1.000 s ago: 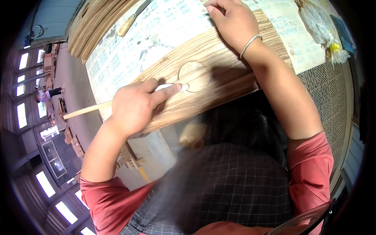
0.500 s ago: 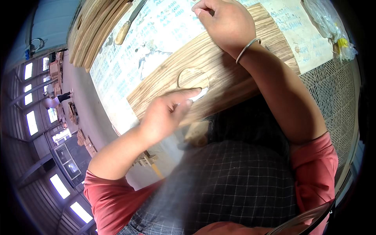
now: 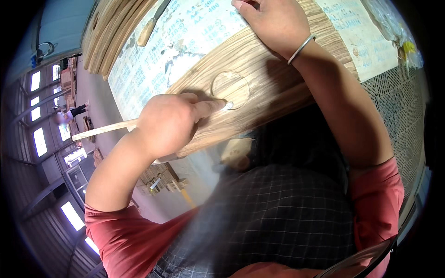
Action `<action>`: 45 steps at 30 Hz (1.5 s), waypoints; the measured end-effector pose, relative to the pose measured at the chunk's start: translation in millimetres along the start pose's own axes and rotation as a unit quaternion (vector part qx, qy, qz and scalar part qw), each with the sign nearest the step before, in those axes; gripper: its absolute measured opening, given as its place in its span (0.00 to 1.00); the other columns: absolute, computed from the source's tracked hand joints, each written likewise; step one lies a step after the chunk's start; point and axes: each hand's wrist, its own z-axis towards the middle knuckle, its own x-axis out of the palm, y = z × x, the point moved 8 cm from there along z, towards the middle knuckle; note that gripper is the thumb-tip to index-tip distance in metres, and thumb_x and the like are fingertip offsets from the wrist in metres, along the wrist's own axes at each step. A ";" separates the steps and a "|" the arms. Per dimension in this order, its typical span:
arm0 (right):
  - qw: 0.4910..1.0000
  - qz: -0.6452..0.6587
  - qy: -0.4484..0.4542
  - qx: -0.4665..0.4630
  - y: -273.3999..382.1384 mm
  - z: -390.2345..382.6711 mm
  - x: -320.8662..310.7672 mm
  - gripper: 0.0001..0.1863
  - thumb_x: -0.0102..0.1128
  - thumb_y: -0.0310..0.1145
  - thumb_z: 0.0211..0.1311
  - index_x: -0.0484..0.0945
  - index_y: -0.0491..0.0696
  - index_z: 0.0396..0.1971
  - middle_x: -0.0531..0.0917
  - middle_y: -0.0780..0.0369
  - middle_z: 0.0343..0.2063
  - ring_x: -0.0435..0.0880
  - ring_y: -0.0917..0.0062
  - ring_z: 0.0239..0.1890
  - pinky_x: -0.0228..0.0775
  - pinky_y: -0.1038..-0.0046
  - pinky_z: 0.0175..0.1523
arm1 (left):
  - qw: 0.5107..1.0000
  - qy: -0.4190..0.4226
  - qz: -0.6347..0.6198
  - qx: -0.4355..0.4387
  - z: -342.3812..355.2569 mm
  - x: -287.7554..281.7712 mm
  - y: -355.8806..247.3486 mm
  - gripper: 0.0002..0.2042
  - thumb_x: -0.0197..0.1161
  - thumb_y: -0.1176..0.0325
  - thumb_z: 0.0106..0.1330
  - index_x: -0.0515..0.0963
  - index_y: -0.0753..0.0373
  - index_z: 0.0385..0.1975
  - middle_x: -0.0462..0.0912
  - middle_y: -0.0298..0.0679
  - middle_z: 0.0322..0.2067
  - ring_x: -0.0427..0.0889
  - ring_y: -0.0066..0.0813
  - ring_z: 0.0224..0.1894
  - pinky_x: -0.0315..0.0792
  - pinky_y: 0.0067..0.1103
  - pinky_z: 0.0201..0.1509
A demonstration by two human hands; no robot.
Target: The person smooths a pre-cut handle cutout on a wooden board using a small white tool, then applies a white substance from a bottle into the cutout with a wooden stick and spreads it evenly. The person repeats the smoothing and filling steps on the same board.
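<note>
A striped brown wooden board (image 3: pixel 278 88) lies slantwise on the printed sheet, with a round outline (image 3: pixel 230 88) in its surface. My left hand (image 3: pixel 169 123) is over the board's near left end. Its index finger reaches to a small white spot (image 3: pixel 227 106) at the circle's lower edge, while the other fingers are curled. A thin pale wooden stick (image 3: pixel 104 130) juts out leftward from that hand, its other end hidden. At the far side, my right hand (image 3: pixel 280 23), with a bangle at the wrist, rests on the board, fingers curled and partly cut off by the frame.
Curved wooden pieces (image 3: pixel 113 34) are stacked at the far left of the table. Beside them lies a wooden-handled tool with a dark blade (image 3: pixel 147 32). Clear plastic wrap (image 3: pixel 394 28) is at the far right, above patterned matting (image 3: pixel 394 106). Another person (image 3: pixel 69 114) stands far off.
My left hand has shifted left and turned over, its index finger now pointing to the circle's edge. The pale stick has come into view behind it. My right hand stays on the board.
</note>
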 end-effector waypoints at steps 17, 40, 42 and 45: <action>0.999 0.036 0.005 -0.005 3.7 -2.0 -1.7 0.11 0.53 0.35 0.61 0.83 0.46 0.29 0.82 0.51 0.32 0.81 0.52 0.41 0.71 0.54 0.50 | 0.554 0.031 -0.802 -0.222 -25.3 66.4 -17.6 0.24 0.57 0.60 0.76 0.67 0.56 0.70 0.65 0.26 0.20 0.56 0.12 0.17 0.49 0.11 0.18; 0.999 -0.017 0.045 -0.025 4.7 3.0 6.8 0.11 0.54 0.34 0.60 0.84 0.45 0.31 0.83 0.51 0.35 0.81 0.53 0.43 0.72 0.55 0.52 | 0.602 0.065 -0.780 -0.156 -4.1 77.8 -26.1 0.29 0.58 0.58 0.75 0.59 0.61 0.71 0.64 0.26 0.20 0.57 0.12 0.18 0.51 0.11 0.21; 0.998 -0.026 0.054 -0.020 2.4 4.7 8.6 0.12 0.53 0.35 0.61 0.84 0.45 0.30 0.83 0.51 0.34 0.81 0.54 0.42 0.72 0.55 0.52 | 0.673 0.084 -0.713 -0.178 -9.3 75.4 -16.6 0.28 0.59 0.61 0.75 0.60 0.62 0.70 0.65 0.25 0.20 0.59 0.12 0.18 0.52 0.11 0.22; 0.998 -0.018 0.062 -0.016 6.4 2.5 7.9 0.13 0.52 0.35 0.61 0.85 0.46 0.30 0.83 0.51 0.34 0.82 0.54 0.42 0.72 0.55 0.51 | 0.812 0.099 -0.549 -0.174 -14.6 66.4 -1.2 0.25 0.61 0.64 0.74 0.65 0.61 0.68 0.74 0.29 0.26 0.71 0.15 0.26 0.66 0.14 0.29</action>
